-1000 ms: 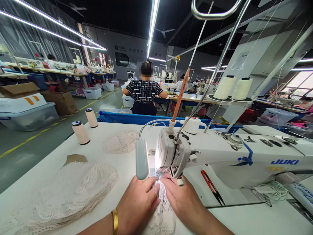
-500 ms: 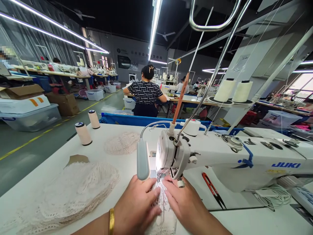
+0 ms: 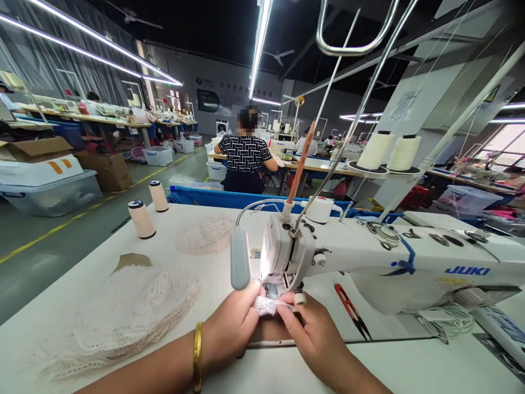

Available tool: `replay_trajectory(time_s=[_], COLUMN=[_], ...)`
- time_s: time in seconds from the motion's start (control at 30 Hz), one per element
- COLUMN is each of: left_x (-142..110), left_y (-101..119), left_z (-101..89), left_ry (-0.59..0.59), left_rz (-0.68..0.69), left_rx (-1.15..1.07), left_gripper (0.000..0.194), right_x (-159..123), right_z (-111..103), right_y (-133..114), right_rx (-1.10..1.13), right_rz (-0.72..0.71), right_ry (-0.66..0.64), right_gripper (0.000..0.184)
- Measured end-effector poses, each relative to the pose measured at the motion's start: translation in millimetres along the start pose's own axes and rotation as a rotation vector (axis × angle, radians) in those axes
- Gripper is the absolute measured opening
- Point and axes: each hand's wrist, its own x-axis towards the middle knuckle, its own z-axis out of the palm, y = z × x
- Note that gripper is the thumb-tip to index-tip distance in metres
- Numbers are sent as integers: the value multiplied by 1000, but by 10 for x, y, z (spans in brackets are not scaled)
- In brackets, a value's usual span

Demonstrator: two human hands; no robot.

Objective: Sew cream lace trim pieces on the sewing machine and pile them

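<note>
A strip of white lace (image 3: pixel 266 306) is held bunched between my two hands, just in front of the needle area of the sewing machine (image 3: pixel 283 257). My left hand (image 3: pixel 232 323), with a gold bangle at the wrist, grips the lace's left end, its fingers curled. At the other end, my right hand (image 3: pixel 314 334) pinches the lace between thumb and fingers. A grey lamp head (image 3: pixel 240 260) hangs just above my left hand. Red thread snips (image 3: pixel 351 312) lie to the right of my right hand on the machine bed.
A large pile of lace (image 3: pixel 135 317) covers the table's left side, with a smaller lace pile (image 3: pixel 205 235) behind it. Two thread cones (image 3: pixel 141 220) stand near the far left edge. A cable coil (image 3: pixel 445 322) lies at right. A person (image 3: pixel 246 156) sits ahead.
The lace has come away from under the needle area and is now bunched crosswise between my hands. My left hand has turned and closed on it; both hands have shifted slightly.
</note>
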Motion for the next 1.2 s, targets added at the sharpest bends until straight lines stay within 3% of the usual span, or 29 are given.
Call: replay_trajectory(time_s=[0.1,0.2,0.33,0.63,0.8,0.97,1.1,1.2], left_x=[73,93,79,62,59,6,-161,-284], left_y=[-50,-84,-51,20,22,24,4,-19], left_z=[31,58,48,-1,10,16,48,91], left_ry=[-69,-76,-109,-145,-143,-92,-10,31], left_rz=[-90,-51,-25,-177,-167,-4,288,398], left_rx=[-56,-27,-66,-302,-327,-204,18,173], left_gripper=[13,9,7,12,17,29,26,21], right_x=[31,48,58,48,16,-6,-33,-54], right_z=[57,87,93,82,82,40,-3,-5], right_y=[-25,-65,-97,-104,-84,-61,-35,-21], right_rx=[115,150,138,63,79,-20,-206,-295], right_rz=[96,134,135,111,71,-5,-301,-458], right_ry=[44,79,111,87,77,11,-134,-163], right_gripper=[21,23,24,30,23,25,38,46])
